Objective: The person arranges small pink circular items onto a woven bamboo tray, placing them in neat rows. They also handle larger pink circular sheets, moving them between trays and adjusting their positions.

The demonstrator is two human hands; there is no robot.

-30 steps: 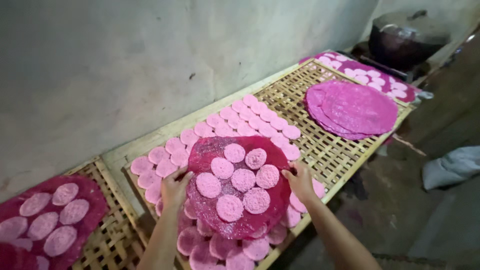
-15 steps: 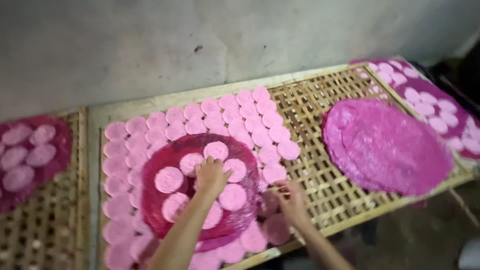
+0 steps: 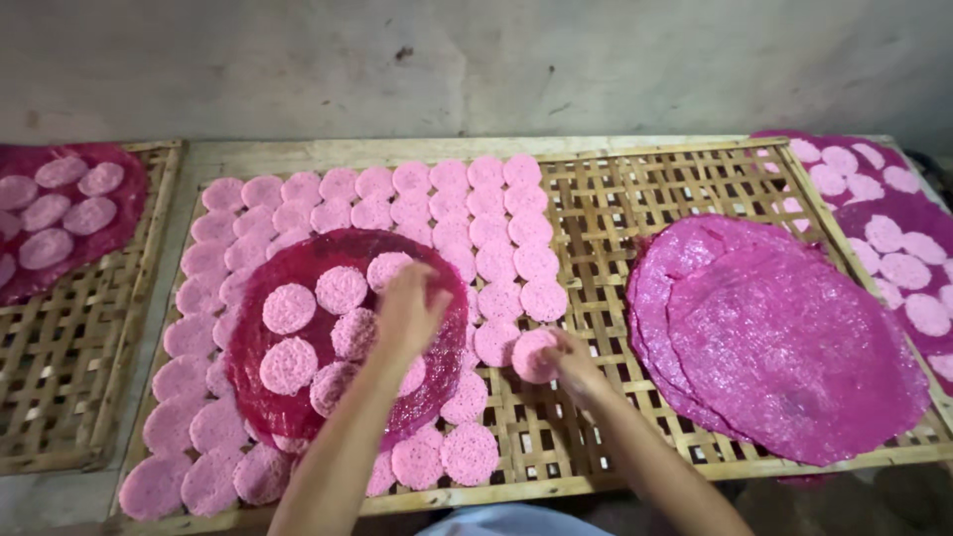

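A dark pink round mat [image 3: 298, 268] lies on the bamboo drying rack [image 3: 635, 199], carrying several pale pink discs. My left hand [image 3: 409, 310] hovers over the mat's right part, fingers bent and blurred, just above the discs. My right hand [image 3: 574, 363] holds one pale pink disc [image 3: 534, 355] by its edge, down on the rack just right of the laid-out rows. Rows of the same pink discs [image 3: 467, 213] cover the rack's left half around the mat.
A stack of bare magenta round mats [image 3: 784, 337] rests on the rack's right part. Another mat with discs [image 3: 60, 213] sits on a second rack at left, more mats with discs [image 3: 893, 238] at far right. A grey wall [image 3: 476, 60] runs behind.
The view has swung to face the rack squarely. My right hand has left the mat's edge and now holds one disc on the rack; my left hand stays over the mat.
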